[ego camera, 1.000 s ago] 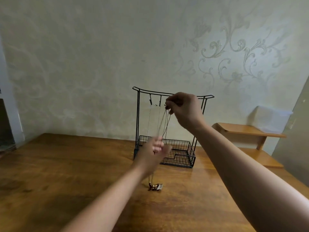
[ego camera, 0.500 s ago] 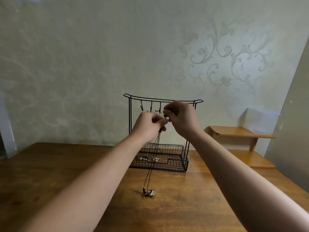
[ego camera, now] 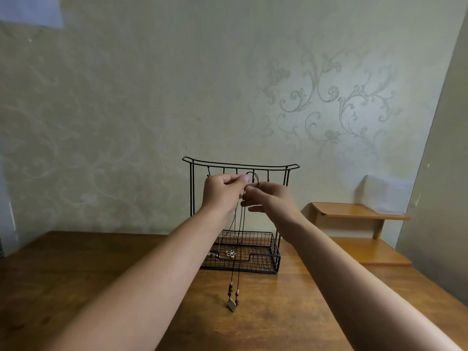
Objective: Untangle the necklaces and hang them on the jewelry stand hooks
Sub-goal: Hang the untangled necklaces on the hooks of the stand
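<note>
**Cord necklace held up at the hooks**

The dark cord necklace (ego camera: 239, 239) hangs straight down from my fingers, its beaded pendant (ego camera: 232, 304) above the table's near side. My left hand (ego camera: 222, 190) and right hand (ego camera: 269, 198) both pinch its top, just below the jewelry stand (ego camera: 240, 165) hooks.

Both hands (ego camera: 249, 192) hide the cord's (ego camera: 239, 239) top and several stand (ego camera: 240, 165) hooks, and the fingertip grip is unreadable.
</note>
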